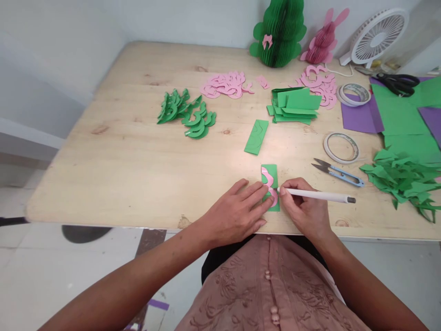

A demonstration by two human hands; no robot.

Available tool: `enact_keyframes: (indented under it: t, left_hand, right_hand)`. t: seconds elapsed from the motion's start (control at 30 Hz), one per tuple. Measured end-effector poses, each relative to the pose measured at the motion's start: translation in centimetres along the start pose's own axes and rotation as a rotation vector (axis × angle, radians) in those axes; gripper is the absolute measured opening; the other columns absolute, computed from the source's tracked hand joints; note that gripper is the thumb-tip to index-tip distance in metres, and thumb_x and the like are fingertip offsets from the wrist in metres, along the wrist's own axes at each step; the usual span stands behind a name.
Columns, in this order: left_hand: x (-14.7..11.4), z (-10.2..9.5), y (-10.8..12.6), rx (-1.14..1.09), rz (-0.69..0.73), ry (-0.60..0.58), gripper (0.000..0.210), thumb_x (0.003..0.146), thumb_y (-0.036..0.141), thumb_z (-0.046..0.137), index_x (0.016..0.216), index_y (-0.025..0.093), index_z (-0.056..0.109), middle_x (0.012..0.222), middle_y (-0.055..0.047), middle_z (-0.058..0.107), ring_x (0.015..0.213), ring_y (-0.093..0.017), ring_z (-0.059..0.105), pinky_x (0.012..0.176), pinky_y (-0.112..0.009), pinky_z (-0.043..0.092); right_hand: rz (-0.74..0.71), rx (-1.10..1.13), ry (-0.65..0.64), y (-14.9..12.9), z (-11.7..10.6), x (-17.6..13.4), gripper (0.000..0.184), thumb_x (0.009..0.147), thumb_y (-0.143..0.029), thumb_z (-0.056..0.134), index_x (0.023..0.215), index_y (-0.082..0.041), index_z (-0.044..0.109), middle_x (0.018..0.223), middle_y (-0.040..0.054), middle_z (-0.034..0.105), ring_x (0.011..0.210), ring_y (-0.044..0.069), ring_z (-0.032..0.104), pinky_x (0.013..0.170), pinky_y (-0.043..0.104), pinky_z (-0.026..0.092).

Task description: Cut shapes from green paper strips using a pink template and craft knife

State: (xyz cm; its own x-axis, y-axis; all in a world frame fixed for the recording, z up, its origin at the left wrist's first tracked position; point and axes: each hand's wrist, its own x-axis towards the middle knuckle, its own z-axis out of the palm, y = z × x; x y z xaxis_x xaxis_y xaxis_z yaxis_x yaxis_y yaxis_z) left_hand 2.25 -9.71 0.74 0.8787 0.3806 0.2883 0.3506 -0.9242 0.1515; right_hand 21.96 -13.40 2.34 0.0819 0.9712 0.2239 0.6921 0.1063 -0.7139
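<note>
My left hand (237, 211) lies flat near the table's front edge, fingers spread. Its fingertips press a curvy pink paper template (267, 176) onto a small green paper rectangle (273, 169). My right hand (306, 209) is closed around a white pen (320, 195), whose tip meets the template's right edge. Just beyond lies another green paper strip (257, 137) with a wavy outline drawn on it. A stack of folded green paper pieces (296, 105) sits farther back.
Green cut-outs (188, 112) and pink cut-outs (225, 85) are heaped at the back left. To the right are blue thread snips (339, 173), tape rolls (342, 147), green scraps (406, 177) and black scissors (398, 84). Honeycomb paper figures (282, 34) and a white fan (379, 37) stand behind.
</note>
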Motion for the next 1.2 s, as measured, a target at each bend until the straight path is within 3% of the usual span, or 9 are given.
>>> enact_keyframes:
  t: [0.57, 1.2]
  left_hand:
    - [0.06, 0.00, 0.04, 0.008, -0.004, 0.001, 0.038, 0.099, 0.031, 0.046, 0.132, 0.012, 0.053, 0.135, -0.013, 0.058, 0.128, -0.028, 0.049, 0.104, -0.045, 0.039]
    - [0.09, -0.04, -0.02, -0.019, 0.000, -0.017, 0.039, 0.100, 0.031, 0.044, 0.133, 0.012, 0.052, 0.135, -0.012, 0.058, 0.128, -0.028, 0.049, 0.103, -0.046, 0.039]
  right_hand:
    - [-0.009, -0.053, 0.020, 0.10, -0.02, -0.22, 0.015, 0.086, -0.026, 0.054, 0.072, -0.022, 0.057, 0.060, -0.0030, 0.059, 0.045, 0.009, 0.047, 0.044, 0.022, 0.037]
    - [-0.056, -0.132, 0.058, 0.05, 0.03, -0.50, 0.015, 0.086, -0.025, 0.054, 0.071, -0.022, 0.055, 0.054, -0.0054, 0.055, 0.038, 0.008, 0.043, 0.039, 0.022, 0.033]
